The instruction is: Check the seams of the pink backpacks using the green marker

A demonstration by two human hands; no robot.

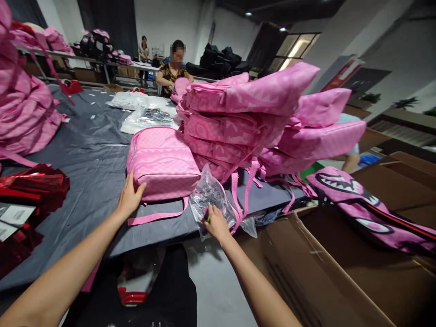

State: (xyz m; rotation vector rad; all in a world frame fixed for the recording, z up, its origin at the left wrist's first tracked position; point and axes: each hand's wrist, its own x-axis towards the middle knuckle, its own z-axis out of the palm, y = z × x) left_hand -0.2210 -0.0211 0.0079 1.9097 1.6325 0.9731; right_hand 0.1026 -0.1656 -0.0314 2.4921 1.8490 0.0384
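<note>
A pink patterned backpack (163, 165) lies on the grey-covered table, its flat base facing me and a loose strap (160, 218) trailing in front. My left hand (131, 195) grips its near left corner, thumb on the base and fingers along the side. To the right of the backpack, my right hand (216, 222) is closed over a clear plastic bag (206, 193) at the table's edge. A small green and dark item shows at those fingers, too little of it visible to name. Dark contents inside the bag are unclear.
Stacked pink backpacks (231, 122) lean at the right. Clear packets (150, 116) lie behind. Red foil packaging (30, 195) and a pink heap (27, 109) are at left. An open carton (293, 259) stands right, a shark-face bag (361, 200) across it. A person (173, 68) works opposite.
</note>
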